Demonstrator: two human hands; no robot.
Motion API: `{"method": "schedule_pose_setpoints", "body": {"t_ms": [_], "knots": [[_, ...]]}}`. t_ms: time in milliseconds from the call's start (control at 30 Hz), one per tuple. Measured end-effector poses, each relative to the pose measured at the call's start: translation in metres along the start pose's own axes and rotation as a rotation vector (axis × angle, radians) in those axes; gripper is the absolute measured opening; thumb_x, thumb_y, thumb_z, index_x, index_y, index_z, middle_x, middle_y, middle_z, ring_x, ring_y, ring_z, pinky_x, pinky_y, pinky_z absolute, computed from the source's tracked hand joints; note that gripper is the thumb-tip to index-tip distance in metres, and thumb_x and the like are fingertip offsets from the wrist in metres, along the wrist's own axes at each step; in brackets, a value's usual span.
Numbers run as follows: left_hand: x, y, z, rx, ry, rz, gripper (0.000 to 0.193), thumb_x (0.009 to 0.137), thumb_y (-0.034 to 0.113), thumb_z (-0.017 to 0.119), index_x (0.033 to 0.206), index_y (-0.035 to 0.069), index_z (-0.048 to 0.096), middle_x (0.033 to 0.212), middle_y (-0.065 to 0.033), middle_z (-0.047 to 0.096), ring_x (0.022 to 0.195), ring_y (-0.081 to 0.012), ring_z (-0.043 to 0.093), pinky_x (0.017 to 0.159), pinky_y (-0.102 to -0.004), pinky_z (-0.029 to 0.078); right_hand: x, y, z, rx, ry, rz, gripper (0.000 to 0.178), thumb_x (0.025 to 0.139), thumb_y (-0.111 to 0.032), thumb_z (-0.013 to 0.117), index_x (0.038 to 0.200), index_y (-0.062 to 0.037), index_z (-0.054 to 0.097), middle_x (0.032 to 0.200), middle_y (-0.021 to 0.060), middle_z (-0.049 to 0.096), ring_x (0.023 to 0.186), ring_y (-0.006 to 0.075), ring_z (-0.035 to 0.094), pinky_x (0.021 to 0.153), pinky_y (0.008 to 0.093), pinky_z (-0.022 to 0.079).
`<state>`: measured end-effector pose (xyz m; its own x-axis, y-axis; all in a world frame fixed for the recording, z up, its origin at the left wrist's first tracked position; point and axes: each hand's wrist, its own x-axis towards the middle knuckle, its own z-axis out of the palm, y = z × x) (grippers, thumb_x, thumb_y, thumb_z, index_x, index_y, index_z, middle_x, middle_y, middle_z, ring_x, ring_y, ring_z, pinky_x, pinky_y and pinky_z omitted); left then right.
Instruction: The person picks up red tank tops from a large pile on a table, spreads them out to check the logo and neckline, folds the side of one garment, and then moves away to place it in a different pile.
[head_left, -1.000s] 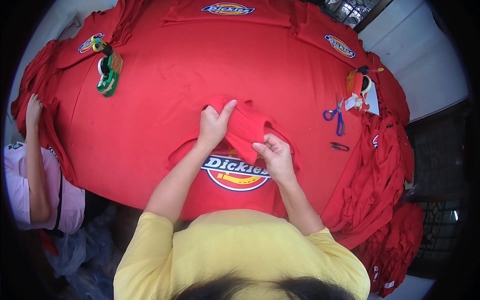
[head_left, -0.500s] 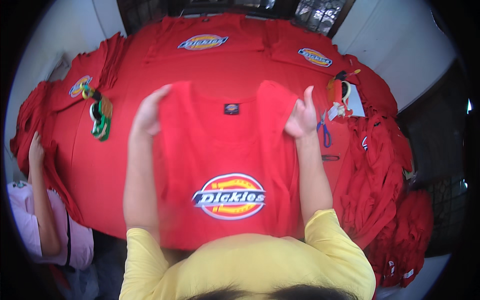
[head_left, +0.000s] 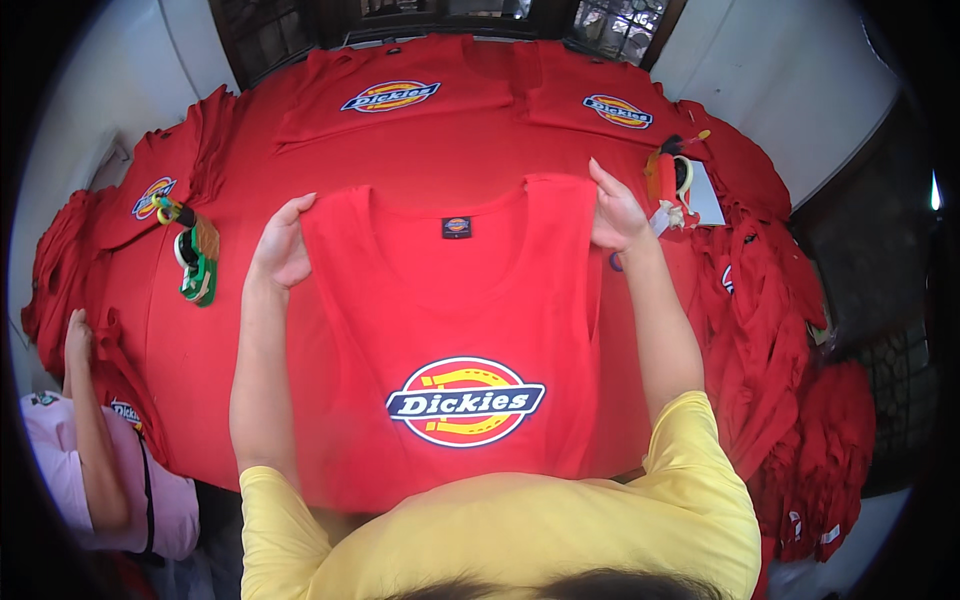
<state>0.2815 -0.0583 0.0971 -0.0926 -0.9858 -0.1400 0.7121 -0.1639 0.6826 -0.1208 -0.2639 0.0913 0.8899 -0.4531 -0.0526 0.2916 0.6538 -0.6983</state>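
A red sleeveless shirt [head_left: 455, 310] with an oval printed logo and a dark neck label is stretched out between my hands, its front facing up. My left hand [head_left: 285, 245] grips it at the left shoulder. At the opposite shoulder, my right hand [head_left: 618, 217] has its thumb raised and its fingers partly hidden behind the cloth. The lower end of the shirt reaches toward my yellow top. Beside my right wrist, a bit of a blue scissors handle [head_left: 615, 262] shows, the rest covered by my arm.
The table has a red covering [head_left: 400, 165]. Printed red shirts [head_left: 395, 110] lie along its far side. A green tape dispenser [head_left: 200, 265] stands left, an orange-red one [head_left: 672, 185] right. Heaped red garments [head_left: 750, 330] fill the right side. A co-worker's hand [head_left: 78, 340] handles red cloth at left.
My hands have moved apart, pulling the shirt wider and flatter across the shoulders. My right arm now covers most of the scissors. The co-worker's hand sits slightly lower in view.
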Motion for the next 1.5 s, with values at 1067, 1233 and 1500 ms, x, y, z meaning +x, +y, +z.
{"method": "schedule_pose_setpoints", "body": {"t_ms": [1067, 1233, 1500], "knots": [[-0.075, -0.237, 0.106, 0.861, -0.180, 0.734, 0.086, 0.091, 0.060, 0.033, 0.138, -0.011, 0.025, 0.139, -0.0272, 0.033, 0.129, -0.0409, 0.033, 0.107, -0.0441, 0.023, -0.066, 0.235, 0.149, -0.598, 0.021, -0.455, 0.109, 0.082, -0.080, 0.014, 0.145, 0.0090, 0.006, 0.153, 0.0178, 0.010, 0.142, 0.0278, 0.010, 0.113, 0.0377, 0.013], [-0.075, -0.235, 0.105, 0.870, -0.155, 0.731, 0.082, 0.090, 0.059, 0.037, 0.136, -0.009, 0.030, 0.136, -0.0254, 0.038, 0.126, -0.0389, 0.038, 0.105, -0.0429, 0.027, -0.068, 0.242, 0.138, -0.656, 0.067, -0.472, 0.108, 0.083, -0.078, 0.010, 0.144, 0.0109, 0.009, 0.152, 0.0198, 0.012, 0.142, 0.0286, 0.011, 0.113, 0.0374, 0.014], [-0.064, -0.212, 0.094, 0.865, 0.032, 0.865, 0.067, 0.096, 0.048, 0.035, 0.135, -0.006, 0.035, 0.127, -0.0197, 0.048, 0.118, -0.0312, 0.046, 0.102, -0.0389, 0.034, -0.052, 0.235, 0.106, -0.373, 0.154, -0.636, 0.093, 0.089, -0.069, 0.031, 0.143, 0.0043, 0.017, 0.149, 0.0198, 0.024, 0.137, 0.0320, 0.028, 0.111, 0.0438, 0.022]]}}
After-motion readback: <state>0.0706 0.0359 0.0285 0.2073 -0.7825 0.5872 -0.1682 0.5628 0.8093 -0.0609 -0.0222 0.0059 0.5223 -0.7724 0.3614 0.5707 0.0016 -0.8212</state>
